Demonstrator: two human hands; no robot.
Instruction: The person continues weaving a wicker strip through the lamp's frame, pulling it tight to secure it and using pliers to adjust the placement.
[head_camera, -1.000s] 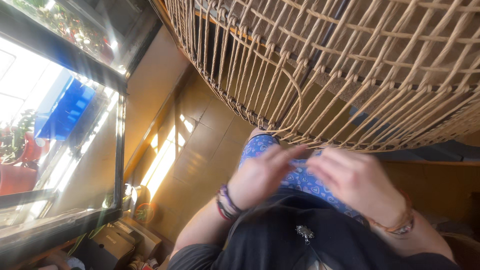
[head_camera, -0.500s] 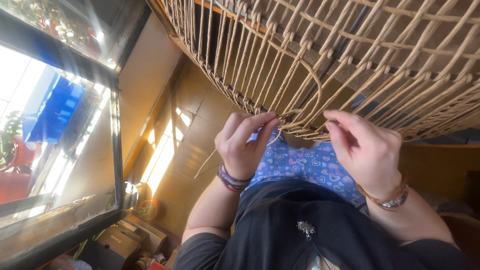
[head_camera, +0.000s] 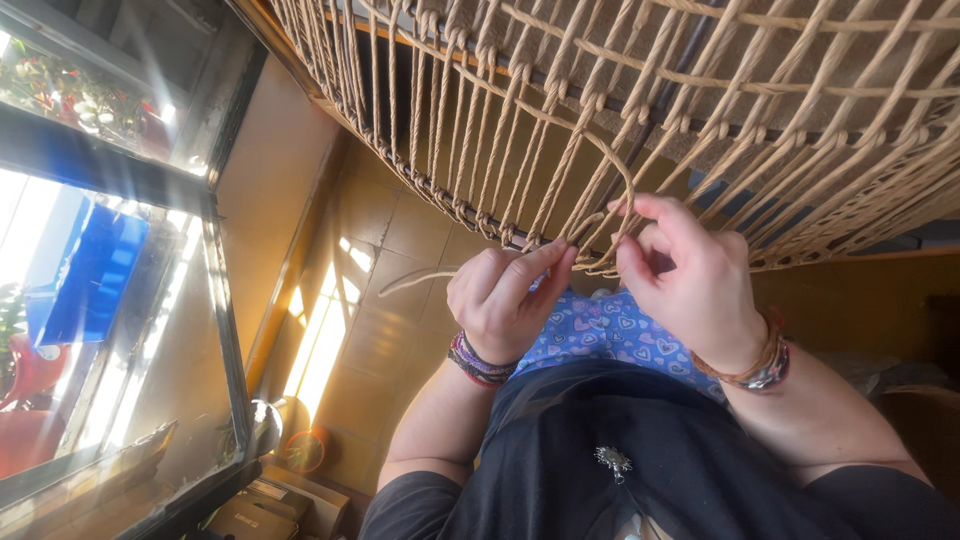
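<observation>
A person in a black top (head_camera: 640, 470) with a small metal brooch (head_camera: 612, 460) works cord onto a woven frame, seen from the wearer's own head camera. Blue cloth with a heart print (head_camera: 610, 330) lies across the lap just below the hands. The left hand (head_camera: 505, 300), ringed at the wrist by dark beaded bracelets (head_camera: 478, 362), has thumb and fingertips pressed together on a tan cord (head_camera: 425, 278) whose loose end trails off to the left. The right hand (head_camera: 690, 275), wearing brown bracelets (head_camera: 757, 362), is pinched shut on a loop of the same cord, which arcs up from its fingertips and back down to the frame's edge. Both hands meet at the lower rim of the woven frame (head_camera: 700, 110), a curved lattice of knotted tan cords over dark bars that fills the upper part of the view. Beyond the hands, sunlight falls in bright bars on a tiled floor (head_camera: 380, 300). Farther left stands a glass door with a dark frame (head_camera: 215, 330), and cardboard boxes (head_camera: 260, 510) sit near its foot.
</observation>
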